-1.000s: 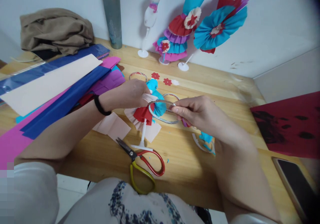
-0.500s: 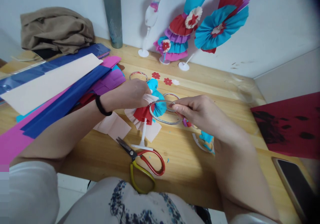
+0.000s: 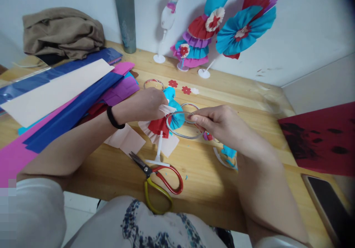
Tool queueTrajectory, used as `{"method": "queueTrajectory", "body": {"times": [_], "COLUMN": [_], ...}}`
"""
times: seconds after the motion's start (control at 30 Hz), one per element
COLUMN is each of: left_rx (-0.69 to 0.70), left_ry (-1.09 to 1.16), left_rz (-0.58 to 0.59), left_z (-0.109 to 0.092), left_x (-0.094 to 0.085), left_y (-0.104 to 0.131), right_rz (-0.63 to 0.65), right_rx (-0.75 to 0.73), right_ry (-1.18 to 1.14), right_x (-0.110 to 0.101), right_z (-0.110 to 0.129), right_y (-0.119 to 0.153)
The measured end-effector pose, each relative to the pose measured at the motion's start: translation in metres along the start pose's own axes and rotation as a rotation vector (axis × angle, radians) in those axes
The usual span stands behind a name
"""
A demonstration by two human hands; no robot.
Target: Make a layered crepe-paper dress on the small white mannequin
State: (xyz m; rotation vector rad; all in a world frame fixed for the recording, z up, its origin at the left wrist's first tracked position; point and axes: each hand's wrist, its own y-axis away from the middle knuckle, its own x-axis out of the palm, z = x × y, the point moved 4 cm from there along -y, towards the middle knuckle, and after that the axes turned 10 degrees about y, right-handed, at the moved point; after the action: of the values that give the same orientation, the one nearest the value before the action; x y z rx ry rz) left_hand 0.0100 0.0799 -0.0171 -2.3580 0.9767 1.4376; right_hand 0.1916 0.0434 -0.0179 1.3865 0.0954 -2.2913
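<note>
Across the worktop's (image 3: 208, 196) middle: one paper-dressed figure (image 3: 159, 125), probably light and crushable, best held by its white stem (image 3: 159, 148); left hand (image 3: 152, 101), pinching pale pleated paper (image 3: 167, 109) over it; right hand (image 3: 215, 122), gripping one tape roll (image 3: 183, 135), seemingly stiff, by the rim.
</note>
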Motion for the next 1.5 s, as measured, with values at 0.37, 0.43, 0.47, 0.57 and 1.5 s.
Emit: {"method": "queueTrajectory", "body": {"times": [0.37, 0.43, 0.47, 0.57, 1.5], "left_rx": [0.024, 0.013, 0.005, -0.009, 0.044], "left_ry": [-0.072, -0.058, -0.053, -0.047, -0.049], "left_rz": [0.006, 0.017, 0.022, 0.022, -0.016], "left_z": [0.0022, 0.0019, 0.0015, 0.0, 0.006], "left_x": [0.0013, 0.0011, 0.0008, -0.0003, 0.0037], "left_y": [-0.0027, -0.0023, -0.002, -0.0006, -0.005], "right_rz": [0.022, 0.033, 0.036, 0.037, 0.099], "right_rx": [0.011, 0.014, 0.013, 0.014, -0.01], "right_ry": [-0.02, -0.035, -0.042, -0.045, -0.014], "right_x": [-0.0012, -0.0008, -0.0005, 0.0003, 0.0], "right_z": [0.0012, 0.001, 0.0007, -0.0008, 0.0002], "right_y": [0.0008, 0.0006, 0.0004, 0.0002, 0.0025]}}
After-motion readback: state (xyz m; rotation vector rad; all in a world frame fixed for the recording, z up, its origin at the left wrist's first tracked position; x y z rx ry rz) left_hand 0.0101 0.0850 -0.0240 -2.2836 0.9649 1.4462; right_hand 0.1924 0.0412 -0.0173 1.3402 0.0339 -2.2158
